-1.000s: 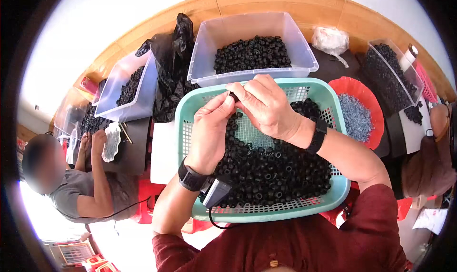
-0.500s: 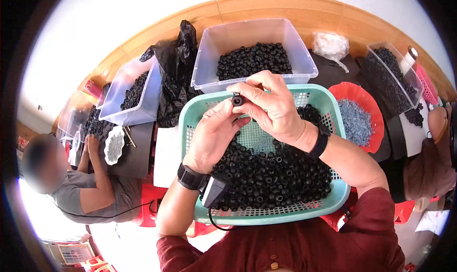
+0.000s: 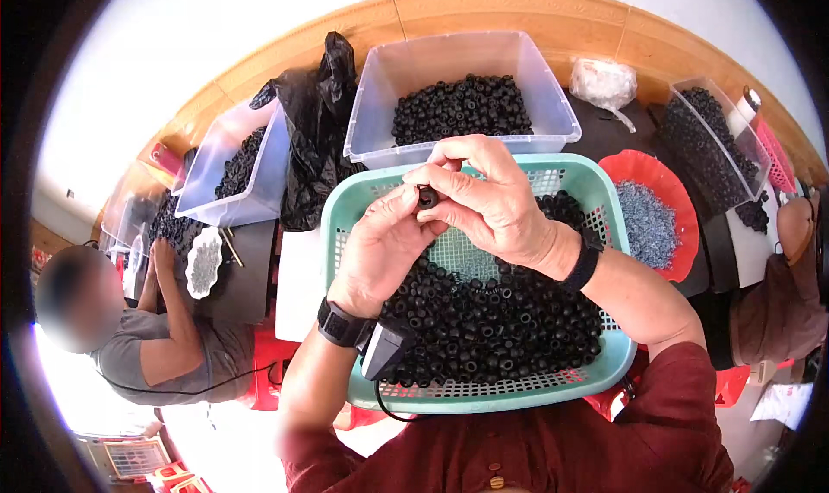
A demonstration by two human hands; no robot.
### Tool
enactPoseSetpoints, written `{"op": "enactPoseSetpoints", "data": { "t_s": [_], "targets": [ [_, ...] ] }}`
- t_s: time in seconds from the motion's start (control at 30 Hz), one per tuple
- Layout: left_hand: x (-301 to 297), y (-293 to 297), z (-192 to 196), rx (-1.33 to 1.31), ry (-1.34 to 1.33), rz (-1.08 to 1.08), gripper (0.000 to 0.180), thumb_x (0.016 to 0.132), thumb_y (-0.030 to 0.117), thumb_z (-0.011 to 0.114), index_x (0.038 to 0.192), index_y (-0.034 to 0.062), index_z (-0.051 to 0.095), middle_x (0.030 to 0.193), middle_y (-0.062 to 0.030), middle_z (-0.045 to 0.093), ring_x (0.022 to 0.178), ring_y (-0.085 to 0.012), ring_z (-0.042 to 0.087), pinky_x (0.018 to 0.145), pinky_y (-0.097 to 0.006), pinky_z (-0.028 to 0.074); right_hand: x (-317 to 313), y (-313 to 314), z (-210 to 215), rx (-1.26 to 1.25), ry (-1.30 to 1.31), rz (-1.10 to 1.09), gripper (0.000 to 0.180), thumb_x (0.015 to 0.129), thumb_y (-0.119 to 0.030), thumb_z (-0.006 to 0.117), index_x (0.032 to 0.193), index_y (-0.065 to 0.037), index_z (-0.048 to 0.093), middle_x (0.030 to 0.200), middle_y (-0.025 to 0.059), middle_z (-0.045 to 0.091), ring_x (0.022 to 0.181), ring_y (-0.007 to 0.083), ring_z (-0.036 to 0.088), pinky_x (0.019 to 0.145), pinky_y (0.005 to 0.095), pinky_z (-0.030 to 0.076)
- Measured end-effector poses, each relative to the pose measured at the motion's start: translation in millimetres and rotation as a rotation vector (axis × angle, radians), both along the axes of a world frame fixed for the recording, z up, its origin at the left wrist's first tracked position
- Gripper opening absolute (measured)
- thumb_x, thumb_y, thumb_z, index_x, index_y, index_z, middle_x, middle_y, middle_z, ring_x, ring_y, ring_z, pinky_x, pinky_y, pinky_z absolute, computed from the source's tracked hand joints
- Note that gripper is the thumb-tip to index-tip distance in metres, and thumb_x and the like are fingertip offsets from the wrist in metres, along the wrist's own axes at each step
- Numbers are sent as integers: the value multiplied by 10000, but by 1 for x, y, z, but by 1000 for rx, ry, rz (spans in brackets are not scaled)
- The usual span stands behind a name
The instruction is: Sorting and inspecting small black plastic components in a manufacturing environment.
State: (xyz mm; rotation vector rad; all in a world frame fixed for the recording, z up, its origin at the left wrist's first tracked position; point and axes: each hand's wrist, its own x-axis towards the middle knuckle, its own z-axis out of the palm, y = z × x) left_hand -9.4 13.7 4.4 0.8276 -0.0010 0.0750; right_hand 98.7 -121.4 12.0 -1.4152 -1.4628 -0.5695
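My left hand [image 3: 380, 255] and my right hand [image 3: 496, 204] meet above the far part of a green plastic basket [image 3: 484, 400]. Between them is a small black plastic piece [image 3: 427, 198] with a round hole, pinched by the fingertips of both hands. The left thumb presses on its left side; the right thumb and forefinger close on it from the right. Its far side is hidden by my fingers. Many similar black pieces [image 3: 492, 320] lie heaped in the basket below, mostly in its near half.
A red scalloped bowl [image 3: 686, 225] of tiny blue-grey bits stands right of the basket. Behind is a clear bin [image 3: 380, 104] of black pieces, with a black plastic bag [image 3: 318, 148] beside it. A co-worker [image 3: 173, 346] sits at left; another person's sleeve [image 3: 777, 320] shows at right.
The black piece has turned between my fingertips, and the small part that stuck up from it no longer shows. My right fingers have shifted slightly left and down around it.
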Motion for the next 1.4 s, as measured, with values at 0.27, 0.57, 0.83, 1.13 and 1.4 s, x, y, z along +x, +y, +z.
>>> {"op": "enactPoseSetpoints", "data": {
  "t_s": [0.27,0.57,0.83,1.13,1.4],
  "targets": [
    [0,3,-3,-66,60,24,234,915,221,529,1083,76,605,1048,7,604,944,-112,533,898,-317,403,2,-1,2,-19,-87,-39,382,687,-131,737,1057,-76,658,991,50,576,850,224,561,763,348,419],
    [-1,7,-9,-61,68,5,228,939,230,528,1099,86,603,1050,1,619,967,-114,558,883,-307,422,6,-1,2,-65,-148,-94,379,695,-206,718,1027,-59,611,977,46,554,892,225,563,803,375,413],
    [-3,2,-3,-3,-19,-18,230,934,211,552,1109,71,605,1067,-15,629,957,-122,573,858,-296,432,7,1,2,-35,-104,-24,363,723,-196,698,1037,-50,589,984,48,556,897,226,563,804,361,414],
    [-4,5,-4,201,-23,142,221,925,142,567,1117,43,615,1052,-38,643,925,-120,592,811,-280,460,8,-4,10,-86,-281,-135,381,716,-170,720,1060,-45,612,1003,66,578,861,230,576,790,363,422],
    [2,7,-3,313,30,234,175,934,111,552,1085,32,594,1010,-79,655,833,-111,613,746,-222,474,19,-1,3,-147,-109,-51,210,768,-127,662,968,-65,636,932,44,595,886,231,572,781,354,425]
  ]
}}
